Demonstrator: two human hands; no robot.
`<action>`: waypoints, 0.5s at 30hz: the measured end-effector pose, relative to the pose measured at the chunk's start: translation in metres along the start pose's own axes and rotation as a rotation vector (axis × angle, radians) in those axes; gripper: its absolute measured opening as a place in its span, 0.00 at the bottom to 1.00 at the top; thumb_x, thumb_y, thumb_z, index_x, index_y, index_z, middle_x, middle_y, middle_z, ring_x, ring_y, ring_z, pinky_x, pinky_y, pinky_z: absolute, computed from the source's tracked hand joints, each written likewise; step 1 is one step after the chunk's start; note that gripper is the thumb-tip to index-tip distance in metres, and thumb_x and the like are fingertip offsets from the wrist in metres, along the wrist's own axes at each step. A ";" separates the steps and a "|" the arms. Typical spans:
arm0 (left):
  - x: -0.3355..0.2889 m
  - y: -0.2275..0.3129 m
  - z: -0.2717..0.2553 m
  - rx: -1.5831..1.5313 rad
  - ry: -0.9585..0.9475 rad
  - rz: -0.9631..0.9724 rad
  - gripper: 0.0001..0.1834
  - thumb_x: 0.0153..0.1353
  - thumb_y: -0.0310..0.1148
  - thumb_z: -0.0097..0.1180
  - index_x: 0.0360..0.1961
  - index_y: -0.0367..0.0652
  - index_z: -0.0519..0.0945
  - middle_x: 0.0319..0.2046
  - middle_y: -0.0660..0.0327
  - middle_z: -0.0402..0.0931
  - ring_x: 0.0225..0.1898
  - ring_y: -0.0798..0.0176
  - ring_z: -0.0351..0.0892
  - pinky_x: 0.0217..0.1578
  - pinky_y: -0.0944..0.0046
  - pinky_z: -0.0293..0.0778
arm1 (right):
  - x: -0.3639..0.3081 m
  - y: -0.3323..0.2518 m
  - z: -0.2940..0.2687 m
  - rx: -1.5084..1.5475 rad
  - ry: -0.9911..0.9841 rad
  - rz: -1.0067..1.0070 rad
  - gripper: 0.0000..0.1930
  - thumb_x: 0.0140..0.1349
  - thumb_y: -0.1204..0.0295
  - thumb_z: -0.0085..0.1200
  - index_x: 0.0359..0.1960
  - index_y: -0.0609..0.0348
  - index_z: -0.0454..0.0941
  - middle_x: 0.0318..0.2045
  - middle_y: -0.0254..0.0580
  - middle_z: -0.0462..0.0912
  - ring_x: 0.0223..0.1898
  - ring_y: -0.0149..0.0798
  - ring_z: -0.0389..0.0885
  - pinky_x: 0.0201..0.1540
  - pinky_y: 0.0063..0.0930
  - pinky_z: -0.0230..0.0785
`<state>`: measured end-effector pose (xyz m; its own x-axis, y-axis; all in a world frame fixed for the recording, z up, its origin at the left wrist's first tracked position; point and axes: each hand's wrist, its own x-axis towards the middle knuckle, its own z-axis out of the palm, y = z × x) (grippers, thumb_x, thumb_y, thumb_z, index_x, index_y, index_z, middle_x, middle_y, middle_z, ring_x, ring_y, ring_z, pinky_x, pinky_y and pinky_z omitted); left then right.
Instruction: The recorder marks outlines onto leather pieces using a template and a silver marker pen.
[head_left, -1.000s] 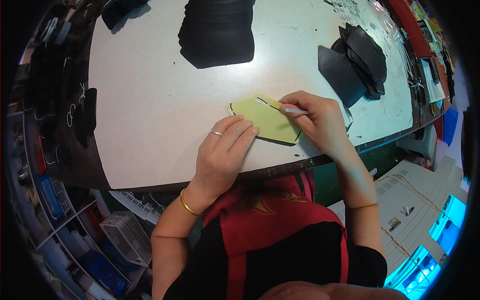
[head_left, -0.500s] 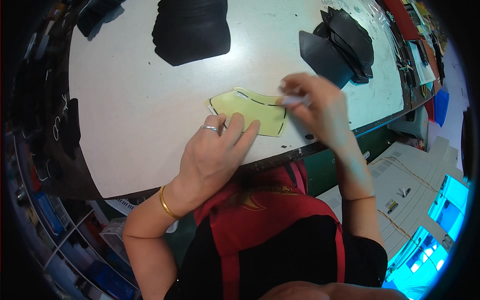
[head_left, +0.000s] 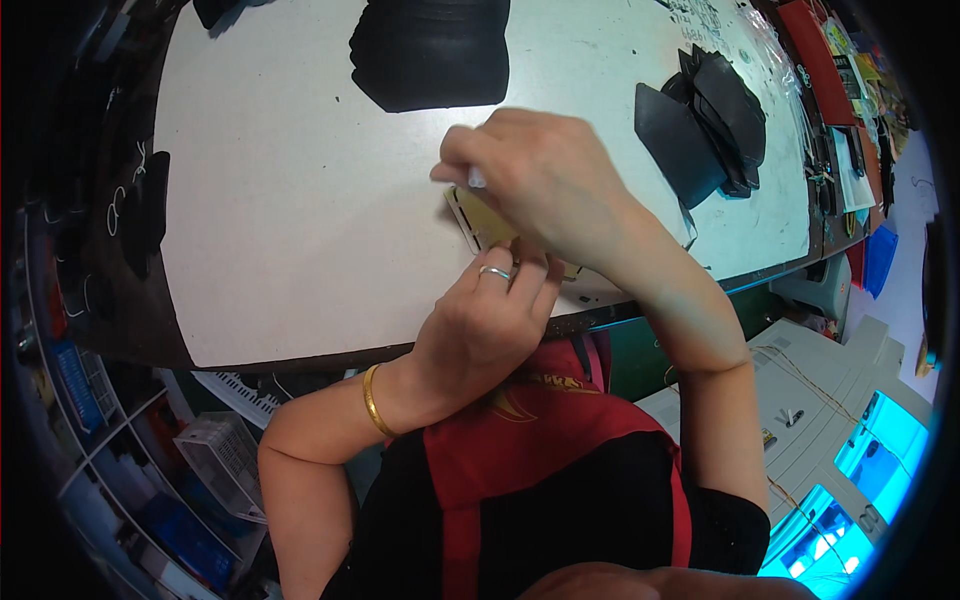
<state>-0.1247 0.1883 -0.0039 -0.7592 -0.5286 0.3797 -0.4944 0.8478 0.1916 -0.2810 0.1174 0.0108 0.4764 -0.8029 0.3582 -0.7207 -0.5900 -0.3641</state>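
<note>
A yellow-green template [head_left: 482, 218] with dark slots along its edges lies near the front of the white tabletop, mostly covered by my hands. My left hand [head_left: 490, 310], with a ring and a gold bangle, has its fingers bent together over the template's near edge and holds it. My right hand [head_left: 545, 175] is closed above the template's far left part, crossing over it. From its pinch shows the end of a whitish pen-like tool [head_left: 476, 178]; the rest is hidden in the fingers. Whether the tip touches the template cannot be seen.
A stack of black leather-like pieces [head_left: 435, 55] lies at the far middle. More black pieces [head_left: 690, 135] are heaped at the right. Black parts with white cord [head_left: 140, 205] hang at the table's left edge. Tools and papers [head_left: 845, 150] line the right edge.
My right hand has moved left with the whitish tool, from the template's right end across to its far left side. My left fingers, flatter before, are now bent at the near edge.
</note>
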 end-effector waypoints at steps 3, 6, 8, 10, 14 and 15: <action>0.003 0.000 0.001 0.017 0.012 0.001 0.19 0.52 0.25 0.59 0.47 0.38 0.86 0.45 0.52 0.82 0.36 0.56 0.83 0.33 0.68 0.82 | -0.015 0.002 -0.021 -0.012 0.080 0.078 0.10 0.66 0.61 0.62 0.33 0.52 0.81 0.21 0.37 0.80 0.26 0.42 0.82 0.29 0.37 0.73; 0.009 0.005 -0.001 0.028 -0.049 -0.038 0.18 0.54 0.24 0.59 0.48 0.41 0.86 0.46 0.54 0.83 0.36 0.56 0.82 0.32 0.68 0.82 | -0.052 0.011 -0.035 -0.082 0.026 0.186 0.12 0.65 0.60 0.64 0.29 0.52 0.81 0.19 0.36 0.79 0.23 0.43 0.81 0.27 0.37 0.71; 0.008 0.002 0.002 0.021 -0.023 -0.033 0.18 0.54 0.24 0.59 0.48 0.42 0.86 0.47 0.54 0.83 0.35 0.57 0.81 0.31 0.68 0.82 | -0.072 0.007 -0.044 -0.116 0.097 0.234 0.11 0.63 0.65 0.66 0.27 0.53 0.79 0.18 0.37 0.78 0.21 0.44 0.79 0.27 0.38 0.70; 0.006 0.000 0.003 0.016 -0.006 -0.033 0.19 0.54 0.24 0.58 0.48 0.42 0.86 0.48 0.54 0.83 0.34 0.57 0.80 0.30 0.68 0.82 | -0.085 -0.002 -0.058 -0.059 0.131 0.281 0.11 0.63 0.67 0.67 0.27 0.54 0.78 0.19 0.38 0.77 0.22 0.45 0.79 0.27 0.39 0.69; 0.009 0.002 -0.002 0.011 -0.057 -0.038 0.19 0.54 0.25 0.59 0.48 0.44 0.87 0.50 0.55 0.84 0.30 0.60 0.76 0.27 0.70 0.79 | -0.101 -0.013 -0.047 -0.213 0.169 0.271 0.10 0.60 0.72 0.67 0.26 0.55 0.76 0.21 0.39 0.78 0.23 0.46 0.79 0.27 0.39 0.70; 0.011 0.001 -0.002 0.033 -0.088 -0.051 0.19 0.53 0.25 0.59 0.48 0.45 0.88 0.50 0.55 0.84 0.29 0.61 0.75 0.26 0.71 0.78 | -0.104 -0.024 -0.048 -0.189 0.134 0.251 0.10 0.58 0.73 0.68 0.26 0.55 0.76 0.22 0.40 0.78 0.23 0.46 0.79 0.28 0.39 0.72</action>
<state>-0.1330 0.1835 0.0022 -0.7661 -0.5740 0.2891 -0.5461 0.8185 0.1782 -0.3373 0.2197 0.0236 0.2107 -0.8957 0.3916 -0.8938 -0.3388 -0.2940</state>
